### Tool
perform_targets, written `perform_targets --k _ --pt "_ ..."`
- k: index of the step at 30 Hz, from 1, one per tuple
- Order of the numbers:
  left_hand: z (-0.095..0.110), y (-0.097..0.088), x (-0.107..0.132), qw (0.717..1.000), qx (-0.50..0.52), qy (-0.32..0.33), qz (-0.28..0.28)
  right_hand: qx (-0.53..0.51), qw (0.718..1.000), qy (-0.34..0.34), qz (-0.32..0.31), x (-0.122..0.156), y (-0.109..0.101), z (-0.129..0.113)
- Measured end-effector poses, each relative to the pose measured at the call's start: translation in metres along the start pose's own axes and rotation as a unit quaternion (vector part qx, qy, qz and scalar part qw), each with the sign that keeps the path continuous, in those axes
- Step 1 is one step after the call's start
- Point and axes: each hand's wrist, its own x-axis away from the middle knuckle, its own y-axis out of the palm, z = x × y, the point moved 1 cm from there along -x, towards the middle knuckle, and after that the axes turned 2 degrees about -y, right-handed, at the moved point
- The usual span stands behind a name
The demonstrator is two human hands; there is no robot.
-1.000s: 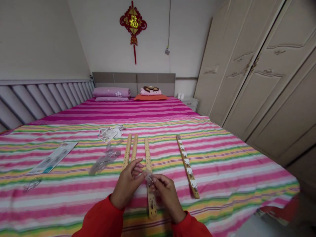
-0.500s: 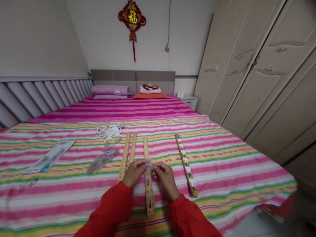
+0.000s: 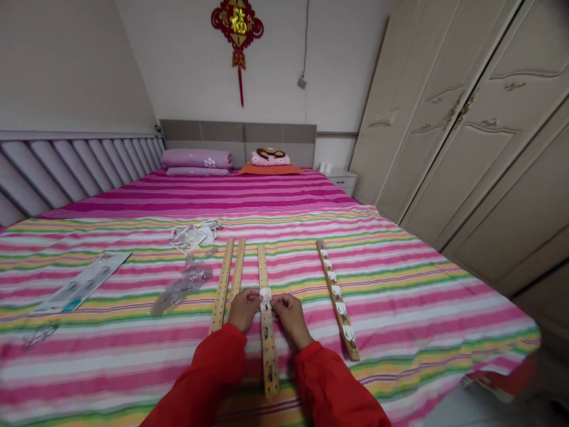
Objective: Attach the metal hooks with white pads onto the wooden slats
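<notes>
On the striped bedspread (image 3: 400,279) lie several wooden strips with rows of holes. My left hand (image 3: 243,308) and my right hand (image 3: 287,312) meet over the middle strip (image 3: 267,344), both with fingers pinched on a small white hook piece (image 3: 265,293) pressed against that strip. Two bare strips (image 3: 226,279) lie together just left of my left hand. To the right lies another strip (image 3: 336,296) with several white hooks fitted along it. Red sleeves cover both forearms.
Clear plastic bags of small parts (image 3: 182,284) and opened packaging (image 3: 191,237) lie left of the strips, a flat card pack (image 3: 80,281) further left. Pillows (image 3: 195,160) sit at the headboard. A wardrobe (image 3: 466,130) stands to the right, past the bed's edge.
My hands have moved forward along the middle strip and lowered the small white piece onto it. The view has tilted slightly down.
</notes>
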Motion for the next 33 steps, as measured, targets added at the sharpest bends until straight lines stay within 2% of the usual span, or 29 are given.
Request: perform_targets --k 5,12,26,30,33 --pt "-0.002 0.003 -0.002 1.000 0.011 -0.024 -0.001 0.025 0.999 -0.031 0.008 -0.002 -0.002 0.001" --pt "-0.001 0.005 -0.004 0.999 0.011 -0.041 0.003 0.045 0.998 -0.030 0.011 -0.005 -0.003 0.003" --pt "-0.012 0.011 -0.006 0.996 -0.023 -0.040 0.076 0.058 0.998 -0.031 0.016 -0.006 -0.003 0.010" --pt "-0.019 0.011 -0.006 0.997 -0.026 0.019 0.069 0.094 0.993 -0.076 -0.008 -0.007 -0.006 0.013" --pt "-0.025 0.011 -0.006 0.999 0.000 0.029 0.046 0.170 0.975 -0.136 -0.039 -0.005 -0.008 0.009"
